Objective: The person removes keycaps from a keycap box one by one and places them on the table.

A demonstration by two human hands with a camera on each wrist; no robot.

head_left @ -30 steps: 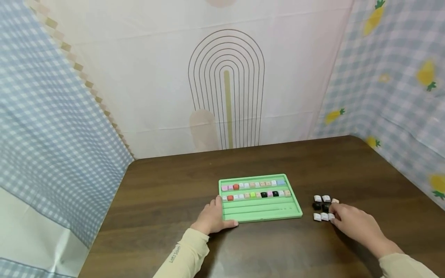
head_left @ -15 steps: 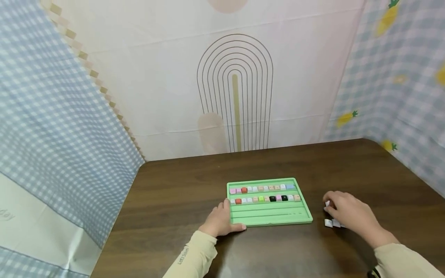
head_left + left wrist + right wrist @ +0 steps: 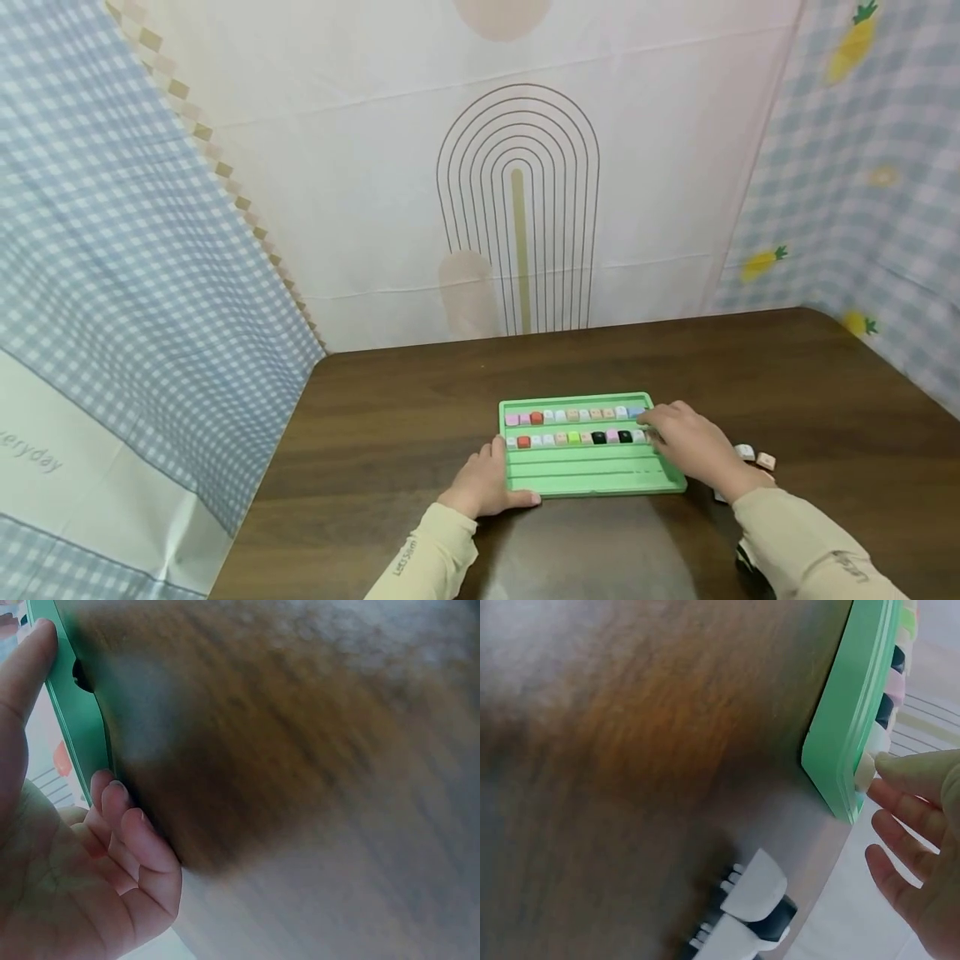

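Note:
A light green ridged tray (image 3: pixel 592 483) holds two rows of keyboard keycaps (image 3: pixel 573 437) in mixed colours, with bare ridges at its front. My left hand (image 3: pixel 483 483) grips the front left corner, its thumb along the front edge and its fingers by the left side. In the left wrist view those fingers (image 3: pixel 150 844) look bent. At the right end of the second row, my right hand (image 3: pixel 690 442) pinches a pale beige keycap (image 3: pixel 865 772) between thumb and forefinger. Part of that keycap is hidden by the hand.
Right of the tray, loose keycaps lie on the dark wooden table (image 3: pixel 420 375), among them a white keycap (image 3: pixel 744 452) and a beige keycap (image 3: pixel 765 461). The right forearm hides others. White and black keycaps (image 3: pixel 757 889) show in the right wrist view.
My right hand has moved left from the loose keycaps to the right end of the tray's second row. The left hand stays at the tray's corner. The head view has shifted slightly.

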